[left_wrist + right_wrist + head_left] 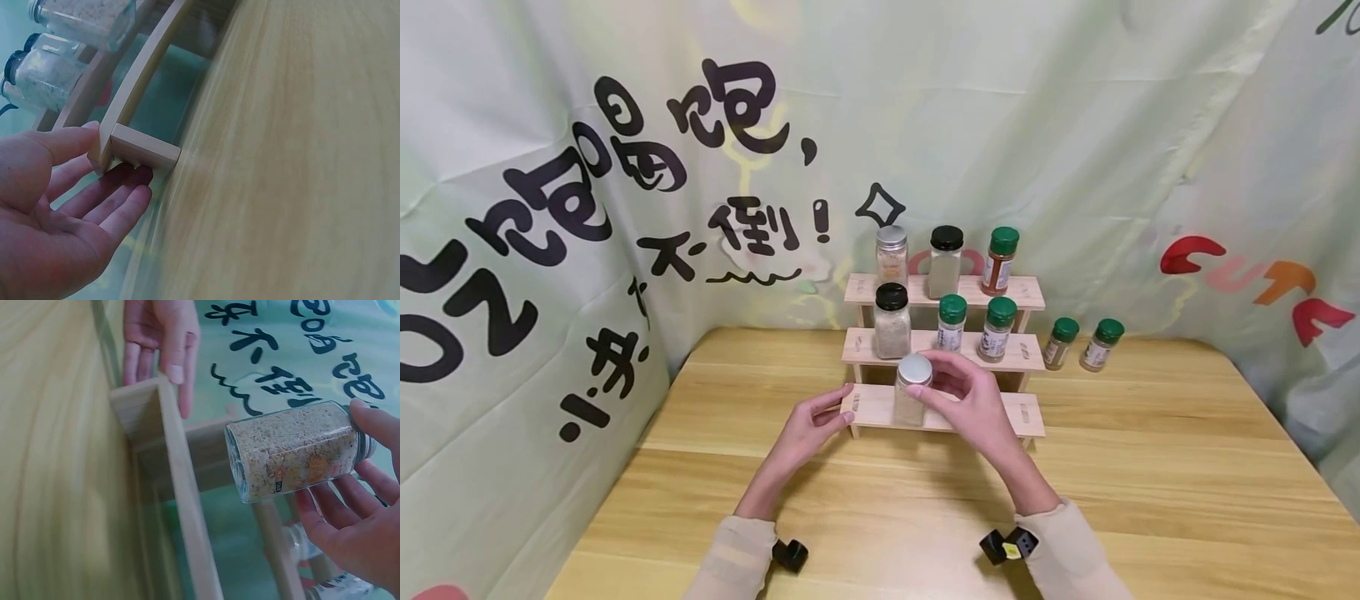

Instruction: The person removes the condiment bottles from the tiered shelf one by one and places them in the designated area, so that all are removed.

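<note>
My right hand [973, 404] grips a square glass spice jar [910, 404] with a silver lid and pale, grainy contents. The right wrist view shows the jar [294, 450] tilted, its base apart from the lowest step. That step belongs to a three-tier wooden spice rack [1022, 412]. At the rack's left end, my left hand [805, 429] holds the lowest step, thumb at the top edge and fingers by the side support [144, 147]. Behind the held jar, the middle step carries a black-lidded jar [892, 325] and two green-capped bottles, one being the right bottle [996, 332].
On the top step stand a silver-lidded jar [892, 254], a black-lidded jar [945, 262] and a green-capped red spice bottle [1000, 262]. Two more green-capped bottles [1061, 343] are on the wooden table [1180, 467], right of the rack. A printed cloth [1075, 150] hangs behind.
</note>
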Tool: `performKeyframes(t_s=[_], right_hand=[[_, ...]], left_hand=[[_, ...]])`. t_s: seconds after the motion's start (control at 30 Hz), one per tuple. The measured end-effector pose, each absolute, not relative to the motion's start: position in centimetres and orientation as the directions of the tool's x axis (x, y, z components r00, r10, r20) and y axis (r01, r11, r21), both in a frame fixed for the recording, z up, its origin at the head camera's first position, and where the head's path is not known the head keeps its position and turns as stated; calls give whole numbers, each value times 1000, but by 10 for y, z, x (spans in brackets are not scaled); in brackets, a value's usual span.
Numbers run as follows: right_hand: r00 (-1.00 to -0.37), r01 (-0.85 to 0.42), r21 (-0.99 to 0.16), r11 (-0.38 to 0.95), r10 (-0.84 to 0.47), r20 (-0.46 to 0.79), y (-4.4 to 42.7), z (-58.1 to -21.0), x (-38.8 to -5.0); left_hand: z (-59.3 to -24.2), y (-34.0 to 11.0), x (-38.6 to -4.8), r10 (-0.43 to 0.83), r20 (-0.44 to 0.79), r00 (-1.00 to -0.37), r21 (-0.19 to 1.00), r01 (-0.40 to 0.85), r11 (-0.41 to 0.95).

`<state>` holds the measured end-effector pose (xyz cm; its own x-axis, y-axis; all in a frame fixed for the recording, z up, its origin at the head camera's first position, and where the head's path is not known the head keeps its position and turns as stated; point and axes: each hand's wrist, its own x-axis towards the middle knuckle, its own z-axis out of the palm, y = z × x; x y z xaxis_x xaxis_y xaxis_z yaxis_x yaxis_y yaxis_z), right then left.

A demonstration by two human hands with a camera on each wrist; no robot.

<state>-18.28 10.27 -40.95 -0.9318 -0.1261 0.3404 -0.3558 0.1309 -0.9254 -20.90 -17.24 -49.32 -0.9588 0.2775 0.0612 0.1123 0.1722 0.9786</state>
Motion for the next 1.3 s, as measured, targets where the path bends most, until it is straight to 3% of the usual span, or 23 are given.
performKeyframes(t_s=[0.57,1.3], right_hand=[[-901,-424,-884,199,1,433,164,-376,-174],[-864,-450,-874,184,158,478,237,-370,-170]], left_hand=[[-493,-171,-206,270,69,-960,980,115,161],[-492,-170,-209,292,70,-954,984,113,135]])
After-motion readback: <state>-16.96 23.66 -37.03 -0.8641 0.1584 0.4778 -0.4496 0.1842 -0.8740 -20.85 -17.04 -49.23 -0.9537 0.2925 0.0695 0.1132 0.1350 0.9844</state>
